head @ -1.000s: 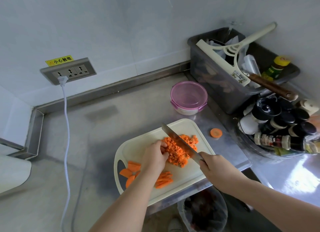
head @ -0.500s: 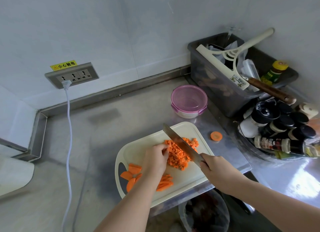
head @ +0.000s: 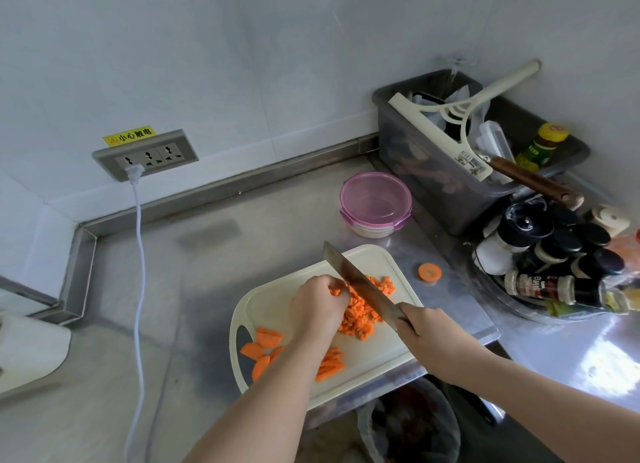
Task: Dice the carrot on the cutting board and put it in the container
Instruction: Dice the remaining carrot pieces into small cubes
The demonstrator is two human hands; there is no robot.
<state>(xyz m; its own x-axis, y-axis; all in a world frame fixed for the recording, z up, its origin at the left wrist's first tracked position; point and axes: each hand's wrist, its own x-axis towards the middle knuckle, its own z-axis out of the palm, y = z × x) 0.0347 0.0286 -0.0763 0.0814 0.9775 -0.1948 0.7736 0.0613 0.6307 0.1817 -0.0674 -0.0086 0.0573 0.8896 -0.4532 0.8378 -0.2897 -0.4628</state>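
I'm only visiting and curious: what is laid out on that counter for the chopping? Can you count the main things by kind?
cutting board: 1
knife: 1
container with pink lid: 1
carrot slice lying off the board: 1
grey bin: 1
Total: 5

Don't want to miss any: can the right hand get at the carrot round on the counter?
Probably yes: the carrot round lies alone on bare counter, nothing between, though the right hand grips the knife.
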